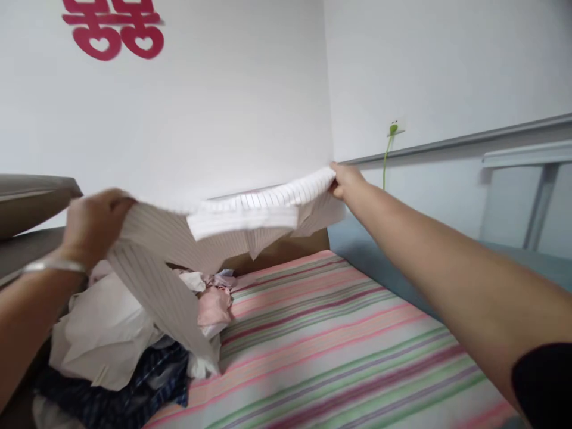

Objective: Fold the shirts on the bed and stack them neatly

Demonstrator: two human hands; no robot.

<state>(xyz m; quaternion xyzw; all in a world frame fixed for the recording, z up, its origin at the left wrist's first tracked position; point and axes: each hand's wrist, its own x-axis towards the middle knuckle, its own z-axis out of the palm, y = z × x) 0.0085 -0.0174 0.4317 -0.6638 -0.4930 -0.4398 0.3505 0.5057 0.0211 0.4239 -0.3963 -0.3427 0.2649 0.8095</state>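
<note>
A white shirt with thin dark stripes [156,232] is stretched in the air between my two hands, its collar band in the middle. My left hand [96,220], with a silver bangle at the wrist, is closed on one shoulder side and slightly blurred. On the other side my right hand [346,180] pinches the cloth, arm reaching far forward. One sleeve hangs down on the left over a heap of clothes [107,325]. White, pink and dark blue checked pieces show in that heap.
Beneath the shirt lies a bed with a striped sheet [339,333]. Brown cushions [36,199] are stacked at the left. A pale blue panel [384,250] runs along the right, below a wall socket with a green plug [393,128]. Red paper characters [114,27] hang on the wall.
</note>
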